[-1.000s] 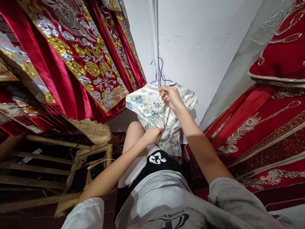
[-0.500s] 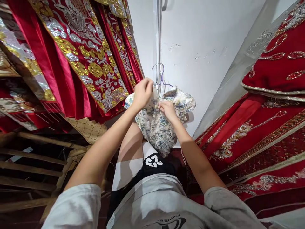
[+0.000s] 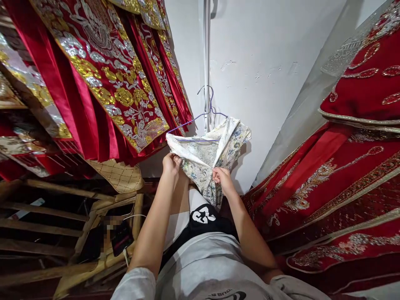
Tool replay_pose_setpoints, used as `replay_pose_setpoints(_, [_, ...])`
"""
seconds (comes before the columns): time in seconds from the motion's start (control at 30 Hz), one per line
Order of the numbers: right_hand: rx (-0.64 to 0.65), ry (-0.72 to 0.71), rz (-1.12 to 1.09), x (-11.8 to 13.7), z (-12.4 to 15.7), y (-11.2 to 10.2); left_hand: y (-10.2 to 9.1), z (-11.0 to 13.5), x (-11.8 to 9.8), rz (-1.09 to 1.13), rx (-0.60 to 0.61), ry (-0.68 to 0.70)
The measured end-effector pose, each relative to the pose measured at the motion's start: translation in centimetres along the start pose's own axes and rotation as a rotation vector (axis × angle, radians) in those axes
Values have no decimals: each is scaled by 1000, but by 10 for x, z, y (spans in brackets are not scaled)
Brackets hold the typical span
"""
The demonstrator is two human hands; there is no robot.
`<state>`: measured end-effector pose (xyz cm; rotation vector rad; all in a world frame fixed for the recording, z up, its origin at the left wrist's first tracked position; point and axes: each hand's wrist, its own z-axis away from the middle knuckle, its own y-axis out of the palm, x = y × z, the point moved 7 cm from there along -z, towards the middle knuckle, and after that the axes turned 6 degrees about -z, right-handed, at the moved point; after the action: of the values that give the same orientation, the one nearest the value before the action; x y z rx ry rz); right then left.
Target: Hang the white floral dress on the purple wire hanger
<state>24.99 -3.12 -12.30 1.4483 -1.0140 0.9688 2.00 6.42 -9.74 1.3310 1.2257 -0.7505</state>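
Observation:
A small cream garment with a blue and gold flower pattern (image 3: 208,154) hangs on a thin purple wire hanger (image 3: 204,110) from a white pole (image 3: 206,62) against the wall. Its front is pulled open, so the plain lining shows. My left hand (image 3: 171,162) is closed on the garment's left edge. My right hand (image 3: 221,178) pinches the right edge lower down. Both arms reach up from my grey shirt.
Red garments with gold and silver embroidery (image 3: 103,79) hang close on the left, and more red embroidered cloth (image 3: 337,175) fills the right. A wooden slatted chair (image 3: 78,216) with a phone and cable stands lower left. The white wall (image 3: 265,62) lies behind.
Both hands have dropped from the collar by the hanger to the garment's two front edges, and the front has been spread open. The left side of the hanger wire is now bare.

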Motion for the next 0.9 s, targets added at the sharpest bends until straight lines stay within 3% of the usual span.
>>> replay_pose_setpoints(0.1, [65,56,66,1,0,-16,9,15,-8,-317,27,40])
replay_pose_setpoints(0.2, [148,140,150,-5,4,-25,25,26,-22,-886,282,53])
replay_pose_setpoints(0.27, [197,197,211,-13,7,-27,34,35,-29,-1038,413,62])
replay_pose_setpoints(0.33, [215,234,267,-22,8,-29,46,42,-41,-930,426,126])
replay_pose_setpoints(0.4, [172,221,304,-25,3,-32,60,50,-53,-660,412,178])
replay_pose_setpoints(0.47, [80,161,320,-19,-7,-34,79,63,-62,-422,463,199])
replay_pose_setpoints(0.53, [27,98,254,-4,-19,-28,100,79,-71,-352,552,240])
replay_pose_setpoints(0.63, [160,113,9,21,-29,2,125,99,-83,-499,646,415])
replay_pose_setpoints(0.73, [397,179,-109,52,-27,34,128,99,-86,-579,595,560])
replay_pose_setpoints(0.8, [528,197,-47,73,-25,45,119,88,-75,-513,584,482])
replay_pose_setpoints(0.9, [602,114,163,105,-35,43,105,84,-39,-529,814,191])
